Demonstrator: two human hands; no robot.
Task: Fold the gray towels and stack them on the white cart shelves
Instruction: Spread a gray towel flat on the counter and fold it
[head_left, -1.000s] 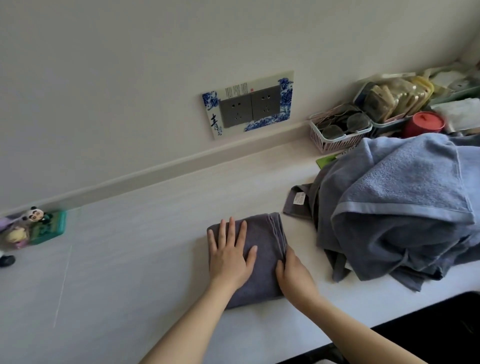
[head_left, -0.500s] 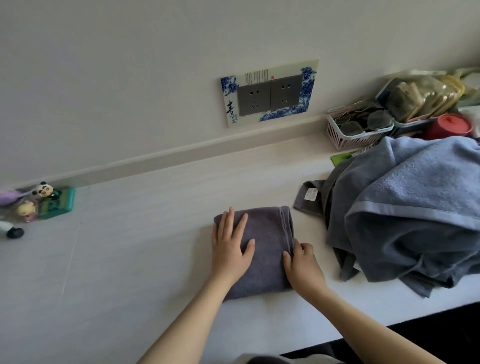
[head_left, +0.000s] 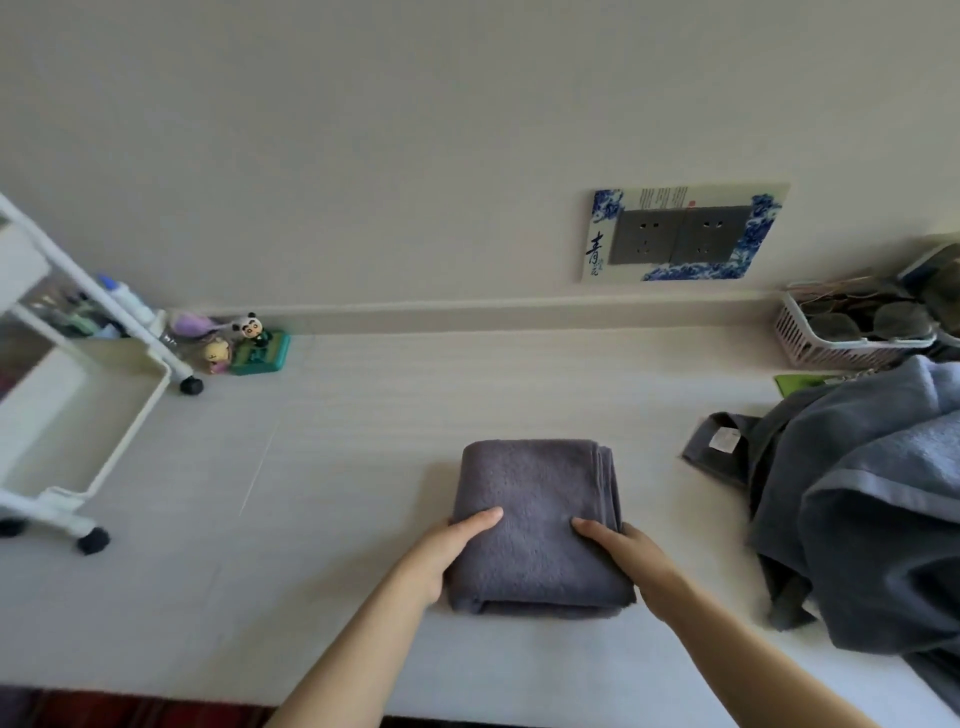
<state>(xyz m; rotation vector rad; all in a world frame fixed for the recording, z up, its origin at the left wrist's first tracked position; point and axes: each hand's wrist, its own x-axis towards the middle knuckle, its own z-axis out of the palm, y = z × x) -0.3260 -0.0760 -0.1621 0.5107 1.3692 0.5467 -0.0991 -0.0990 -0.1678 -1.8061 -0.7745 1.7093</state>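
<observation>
Squarely at the worktop's (head_left: 337, 545) centre lies the folded gray towel (head_left: 535, 525), the left hand (head_left: 447, 551) holding its nine o'clock edge, the right hand (head_left: 631, 558) its three o'clock edge, thumbs on top, with the white cart (head_left: 88, 415) off toward nine o'clock.

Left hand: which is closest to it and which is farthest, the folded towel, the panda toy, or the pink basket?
From the left hand:
1. Folded towel, gripped at its left edge.
2. Panda toy, far back on the left by the wall.
3. Pink basket, far right by the wall.
</observation>
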